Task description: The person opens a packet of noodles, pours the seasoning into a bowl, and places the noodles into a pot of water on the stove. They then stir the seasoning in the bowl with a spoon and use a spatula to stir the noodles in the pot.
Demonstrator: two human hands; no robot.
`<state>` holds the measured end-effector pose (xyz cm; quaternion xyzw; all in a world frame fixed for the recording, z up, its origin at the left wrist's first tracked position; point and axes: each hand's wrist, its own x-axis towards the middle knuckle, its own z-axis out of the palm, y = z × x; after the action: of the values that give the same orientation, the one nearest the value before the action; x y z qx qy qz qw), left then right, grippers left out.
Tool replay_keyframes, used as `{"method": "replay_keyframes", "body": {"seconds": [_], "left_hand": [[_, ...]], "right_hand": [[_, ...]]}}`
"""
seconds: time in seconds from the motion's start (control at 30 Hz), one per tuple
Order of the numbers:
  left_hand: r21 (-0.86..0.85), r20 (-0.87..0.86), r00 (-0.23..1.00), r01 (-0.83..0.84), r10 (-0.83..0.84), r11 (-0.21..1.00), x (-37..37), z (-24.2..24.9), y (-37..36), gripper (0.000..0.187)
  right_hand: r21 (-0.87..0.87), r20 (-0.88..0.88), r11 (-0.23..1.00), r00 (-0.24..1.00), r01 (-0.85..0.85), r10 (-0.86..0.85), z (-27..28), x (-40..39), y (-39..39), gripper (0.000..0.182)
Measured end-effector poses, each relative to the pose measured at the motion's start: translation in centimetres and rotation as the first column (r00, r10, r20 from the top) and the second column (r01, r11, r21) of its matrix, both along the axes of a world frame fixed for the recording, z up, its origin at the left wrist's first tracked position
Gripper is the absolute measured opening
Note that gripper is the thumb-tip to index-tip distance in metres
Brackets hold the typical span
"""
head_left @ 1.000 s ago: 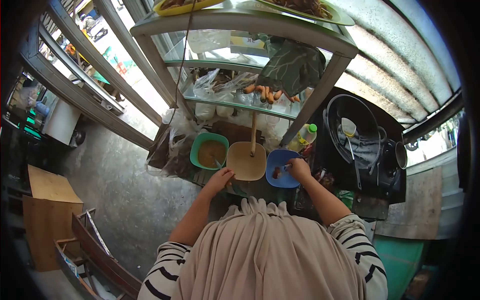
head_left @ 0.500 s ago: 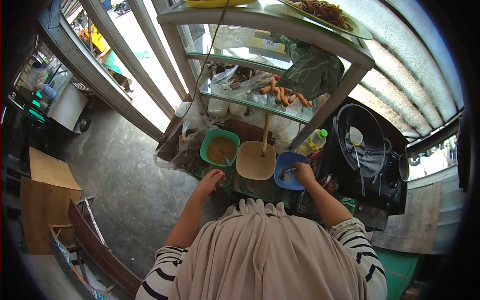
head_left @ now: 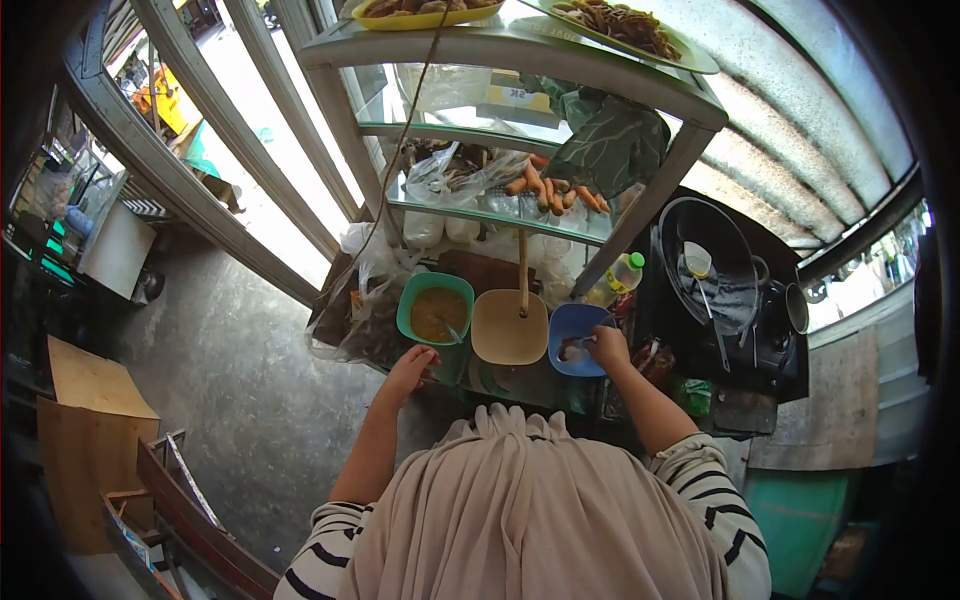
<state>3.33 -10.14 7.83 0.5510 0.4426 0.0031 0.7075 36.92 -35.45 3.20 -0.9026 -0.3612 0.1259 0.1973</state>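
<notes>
Now squarish blue bowl (head_left: 568,318), pale brownish contents (head_left: 571,352); right hand (head_left: 608,349) grasping spoon (head_left: 583,341), left hand (head_left: 411,369) empty, relaxed.

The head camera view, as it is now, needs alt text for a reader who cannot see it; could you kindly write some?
A person's right hand appears to hold a utensil in a blue bowl, while the left hand, seemingly empty, is near a green bowl of brownish liquid. A beige bowl stands between those bowls, before a glass-shelved cabinet.
</notes>
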Motion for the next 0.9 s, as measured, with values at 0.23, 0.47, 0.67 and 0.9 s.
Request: {"method": "replay_keyframes", "body": {"seconds": [0.23,0.47,0.67,0.9], "left_hand": [[-0.02,0.011,0.999,0.04,-0.04,0.999,-0.2,-0.8,1.6,0.019],[-0.023,0.026,0.998,0.062,-0.062,0.998,-0.9,-0.2,2.7,0.02],[0.006,0.094,0.994,0.047,-0.047,0.999,-3.1,-0.9,3.7,0.019],[0.013,0.023,1.0,0.012,-0.012,1.0,-4.5,-0.6,4.4,0.019]], "right_hand": [[0.015,0.016,0.998,0.998,0.067,-0.067,-0.9,-0.5,-0.2,0.016],[-0.11,0.071,0.983,0.987,0.149,-0.142,1.3,-1.9,0.2,0.018],[0.107,0.09,0.978,0.978,0.177,-0.186,-0.8,-1.3,-0.4,0.017],[-0.043,0.069,0.974,0.973,0.224,-0.22,1.3,-1.8,0.2,0.018]]}}
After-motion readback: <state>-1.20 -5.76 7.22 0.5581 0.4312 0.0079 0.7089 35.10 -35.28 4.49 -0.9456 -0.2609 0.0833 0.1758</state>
